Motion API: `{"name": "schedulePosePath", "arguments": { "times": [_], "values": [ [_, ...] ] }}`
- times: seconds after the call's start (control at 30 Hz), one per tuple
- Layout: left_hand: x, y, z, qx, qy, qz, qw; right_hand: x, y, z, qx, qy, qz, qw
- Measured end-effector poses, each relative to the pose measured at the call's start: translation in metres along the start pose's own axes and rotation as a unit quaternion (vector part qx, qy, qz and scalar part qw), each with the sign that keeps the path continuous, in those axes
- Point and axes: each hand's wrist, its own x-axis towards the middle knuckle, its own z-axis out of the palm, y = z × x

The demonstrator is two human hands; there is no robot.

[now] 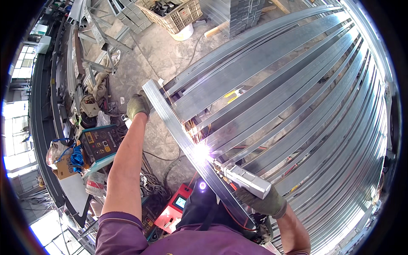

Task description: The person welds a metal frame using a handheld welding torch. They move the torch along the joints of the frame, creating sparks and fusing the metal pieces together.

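Note:
A bright white arc and a spray of sparks flare on a long galvanized steel tube, where crosswise steel tubes meet it. My right hand, in a dark green work glove, is wrapped round a welding gun, white and boxy, its nozzle at the arc. The glare hides the joint itself. At the far left end of the long tube, my left hand, also gloved, is closed against its edge; part of its fingers is hidden behind it.
Left of me stand a teal-framed welding machine and a red machine with a small screen; cables run over the floor. A plastic crate sits on a white bucket at the back. Metal frames lie far left.

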Motion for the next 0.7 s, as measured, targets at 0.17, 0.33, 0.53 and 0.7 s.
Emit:
{"name": "schedulePosePath", "arguments": {
  "times": [0.17,0.33,0.53,0.7],
  "values": [
    [0.0009,-0.0001,0.0006,0.009,0.005,-0.004,1.0,-0.0013,0.0065,0.0,0.002,0.009,-0.03,1.0],
    [0.0056,-0.0043,0.0041,0.01,0.0,0.004,1.0,-0.0039,0.0031,0.0,0.029,0.005,0.001,1.0],
    [0.002,-0.0002,0.0014,0.011,0.004,-0.001,1.0,-0.0053,0.0049,-0.0005,0.022,0.002,-0.001,1.0],
    [0.0081,-0.0078,0.0063,0.021,0.002,0.004,1.0,-0.0086,0.0051,-0.0004,0.03,-0.005,0.019,0.999]
  ]
}}
